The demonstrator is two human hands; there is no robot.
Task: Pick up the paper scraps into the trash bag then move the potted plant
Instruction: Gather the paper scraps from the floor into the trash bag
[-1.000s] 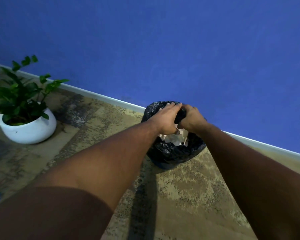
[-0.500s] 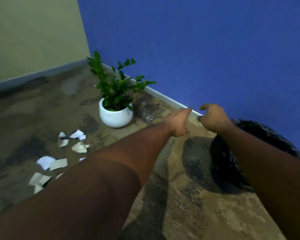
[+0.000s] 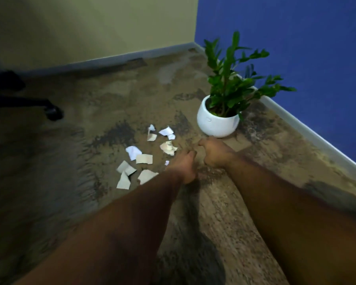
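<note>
Mottled brown carpet (image 3: 111, 103) holds scattered paper scraps (image 3: 144, 158) beside a potted plant (image 3: 218, 120); left hand (image 3: 183, 168) and right hand (image 3: 216, 154) hover loosely curled, grasping nothing.

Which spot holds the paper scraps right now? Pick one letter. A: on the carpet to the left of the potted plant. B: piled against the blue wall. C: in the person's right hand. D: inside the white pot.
A: the paper scraps lie scattered on the carpet left of the potted plant, while the left hand and right hand hold nothing.
</note>
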